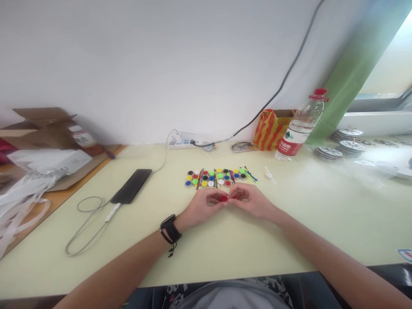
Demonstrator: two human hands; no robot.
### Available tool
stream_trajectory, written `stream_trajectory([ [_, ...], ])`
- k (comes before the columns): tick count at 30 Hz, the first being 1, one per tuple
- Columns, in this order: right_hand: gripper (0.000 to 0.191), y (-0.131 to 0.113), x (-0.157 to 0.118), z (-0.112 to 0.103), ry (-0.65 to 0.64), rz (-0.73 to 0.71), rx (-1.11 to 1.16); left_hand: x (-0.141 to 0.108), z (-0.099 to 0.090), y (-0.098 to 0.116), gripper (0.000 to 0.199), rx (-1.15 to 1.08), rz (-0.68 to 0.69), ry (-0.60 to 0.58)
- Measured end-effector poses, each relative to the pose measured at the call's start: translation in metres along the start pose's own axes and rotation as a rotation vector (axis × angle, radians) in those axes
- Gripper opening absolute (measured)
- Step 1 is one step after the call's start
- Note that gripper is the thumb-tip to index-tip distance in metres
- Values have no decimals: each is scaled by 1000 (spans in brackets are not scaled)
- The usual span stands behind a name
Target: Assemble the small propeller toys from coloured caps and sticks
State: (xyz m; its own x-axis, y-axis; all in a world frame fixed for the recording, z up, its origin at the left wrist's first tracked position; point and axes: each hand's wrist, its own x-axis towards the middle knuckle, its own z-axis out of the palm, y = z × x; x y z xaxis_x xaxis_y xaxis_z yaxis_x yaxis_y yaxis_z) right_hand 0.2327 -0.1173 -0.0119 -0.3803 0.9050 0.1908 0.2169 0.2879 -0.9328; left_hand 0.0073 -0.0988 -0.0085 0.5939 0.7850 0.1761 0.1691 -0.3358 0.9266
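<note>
Now, left hand (206, 204): its thumb and fingers pinched a small red piece (224, 198).
Right hand (251, 199): it met the left, thumb and fingers closed on the right end of the red piece.
Red piece: it was held above the bench (193, 253), on the near side of the discs.
Discs (204, 183): yellow, blue, green, red, white and black, they lay in rows with thin sticks (216, 178) between groups.
Big bottle (294, 137): it stood capped in red beside the bag, its contents clear.
Bag (268, 131): striped red and yellow, it stood by the wall; its contents could not be told.
Small bottle (84, 139): white-capped and tilted, it showed reddish brown low down.
Box (45, 128): its flaps stood open, the inside hidden.
Phone (133, 185): it lay dark, joined to a cable (112, 212).
</note>
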Motion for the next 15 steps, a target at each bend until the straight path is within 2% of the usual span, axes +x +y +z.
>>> stream_trajectory([
  [9, 18, 1, -3, -3, -74, 22, -35, -2, -1, -3, 23, 58, 37, 31],
  [15, 24, -4, -2, -6, -148, 54, 19, -3, -4, 1, 23, 14, 10, -57],
])
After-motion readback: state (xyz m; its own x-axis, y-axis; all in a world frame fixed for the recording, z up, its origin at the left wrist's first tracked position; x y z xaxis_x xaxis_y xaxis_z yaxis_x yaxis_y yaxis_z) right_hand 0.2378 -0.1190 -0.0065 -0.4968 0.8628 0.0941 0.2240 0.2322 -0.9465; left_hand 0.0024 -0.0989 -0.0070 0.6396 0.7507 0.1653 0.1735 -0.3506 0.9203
